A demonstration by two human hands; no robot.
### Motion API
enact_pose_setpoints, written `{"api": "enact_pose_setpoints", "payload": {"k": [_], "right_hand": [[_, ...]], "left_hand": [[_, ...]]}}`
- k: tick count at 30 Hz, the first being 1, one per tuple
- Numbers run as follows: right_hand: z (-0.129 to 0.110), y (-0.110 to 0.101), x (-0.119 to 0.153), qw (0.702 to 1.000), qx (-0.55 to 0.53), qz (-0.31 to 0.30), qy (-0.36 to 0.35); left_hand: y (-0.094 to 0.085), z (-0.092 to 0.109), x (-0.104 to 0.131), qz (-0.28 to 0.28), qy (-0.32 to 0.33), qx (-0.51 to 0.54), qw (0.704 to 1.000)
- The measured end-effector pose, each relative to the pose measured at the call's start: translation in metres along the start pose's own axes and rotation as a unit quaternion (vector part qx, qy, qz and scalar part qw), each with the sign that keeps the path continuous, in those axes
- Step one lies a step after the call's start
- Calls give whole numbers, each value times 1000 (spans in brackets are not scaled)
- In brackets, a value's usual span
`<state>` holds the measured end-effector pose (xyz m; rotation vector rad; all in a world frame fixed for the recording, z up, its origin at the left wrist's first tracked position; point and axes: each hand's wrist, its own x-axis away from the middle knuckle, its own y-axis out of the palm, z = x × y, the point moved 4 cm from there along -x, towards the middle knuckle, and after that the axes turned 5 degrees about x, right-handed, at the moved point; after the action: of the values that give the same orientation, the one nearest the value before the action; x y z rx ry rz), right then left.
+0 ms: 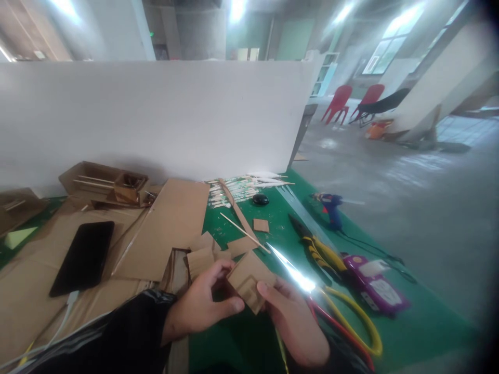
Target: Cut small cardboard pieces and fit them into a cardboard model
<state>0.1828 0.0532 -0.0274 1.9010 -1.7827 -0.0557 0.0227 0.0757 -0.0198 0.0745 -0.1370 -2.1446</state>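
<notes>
A small squarish piece of cardboard [249, 275] with a raised, folded-looking shape on its face is tilted between my hands. My left hand [200, 301] closes on its left side with the thumb and index finger. My right hand [290, 317] pinches the lower right side, thumb on top and the other fingers hidden beneath. Just beyond lie small cardboard scraps [202, 258] and a thin wooden stick [244, 232]. Beside my right hand are scissors with a shiny blade [292, 270] and red and yellow handles.
Pliers [317, 249], a purple tissue pack [376, 288] and a blue glue gun [332, 208] lie right. A black phone [83, 257] rests on cardboard sheets at left, its white cable attached. Behind are a cardboard box [93, 182], several thin sticks [236, 192] and a white partition [156, 114].
</notes>
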Motion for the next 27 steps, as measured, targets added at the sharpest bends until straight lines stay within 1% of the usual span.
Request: {"api": "enact_pose_setpoints", "payload": {"k": [3,10,16,21,24,26,27], "right_hand": [[1,-3,-1,1000,1,29,-1],[0,-1,-2,999,10,39,-9],[1,-7,-1,996,53,59,-38],[5,-11,-5,996,68,41,-36],[3,-12,-5,995,82,33,-35],[-5,-11,-2,989,134,26,-52],[-10,-10,0,981,182,20,-70]], "left_hand": [[-1,-6,-2,15,-16,1,1000],[-3,-9,-6,17,-16,45,999],[-4,-12,-6,16,-27,44,999],[-5,-16,-6,32,-26,18,999],[-5,-16,-5,25,-22,13,999],[-4,-15,-4,15,-8,2,1000],[-5,-14,-4,12,2,-5,1000]]}}
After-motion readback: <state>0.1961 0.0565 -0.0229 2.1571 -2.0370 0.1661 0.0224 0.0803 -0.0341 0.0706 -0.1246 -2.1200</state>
